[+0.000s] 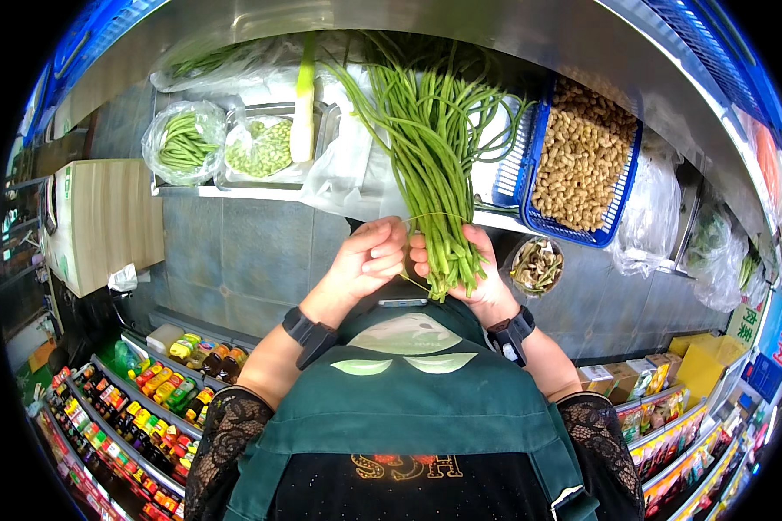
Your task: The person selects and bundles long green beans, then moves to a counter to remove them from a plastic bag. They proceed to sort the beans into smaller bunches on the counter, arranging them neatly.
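Note:
A thick bundle of green yardlong beans spreads over the shelf, its cut ends towards me. My right hand grips it near these ends, the palm at its right side and fingertips showing at its left. A thin yellowish tie crosses the bundle above that grip. At the bundle's left, my left hand has its fingers curled and pinches the tie. A loose end of the tie sticks out below its fingers. The far tips of the beans lie in shadow under the upper metal shelf.
A blue plastic basket of peanuts stands right of the beans. Left lie bagged green beans, bagged shelled beans and a pale green-topped stalk. A bin of scraps is below the shelf edge. Bottled condiments line shelves behind me.

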Motion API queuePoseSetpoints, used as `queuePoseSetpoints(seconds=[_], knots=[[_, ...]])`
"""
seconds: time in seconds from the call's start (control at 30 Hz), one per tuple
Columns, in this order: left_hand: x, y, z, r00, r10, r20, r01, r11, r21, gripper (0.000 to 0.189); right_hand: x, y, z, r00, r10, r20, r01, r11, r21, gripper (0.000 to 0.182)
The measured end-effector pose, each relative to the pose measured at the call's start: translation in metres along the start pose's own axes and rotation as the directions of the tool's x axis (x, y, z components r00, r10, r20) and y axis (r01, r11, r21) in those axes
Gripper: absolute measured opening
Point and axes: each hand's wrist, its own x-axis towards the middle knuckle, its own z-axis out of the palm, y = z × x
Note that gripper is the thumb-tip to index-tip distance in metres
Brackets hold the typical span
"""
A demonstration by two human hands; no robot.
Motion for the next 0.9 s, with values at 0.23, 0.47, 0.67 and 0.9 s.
queuePoseSetpoints(seconds=[0.23,0.47,0.67,0.9], knots=[[-0.018,0.001,0.014,0.901,0.228,-0.370,-0.013,0.865,0.501,0.005,0.011,0.009,-0.010,0.994,-0.039,0.106,0.030,0.996,0.079,0.074],[-0.003,0.014,0.035,0.934,0.248,-0.256,0.086,0.541,0.837,0.011,0.005,0.000,-0.002,0.998,0.043,0.053,-0.044,0.999,0.015,0.074],[0.007,0.020,0.065,0.959,0.175,-0.225,0.071,0.617,0.784,0.010,0.005,-0.004,0.001,0.992,0.108,0.066,-0.106,0.993,-0.042,0.069],[0.017,0.038,0.051,0.983,0.068,-0.171,0.145,0.288,0.947,0.015,0.002,0.000,-0.002,0.995,0.079,0.061,-0.078,0.997,-0.028,0.068]])
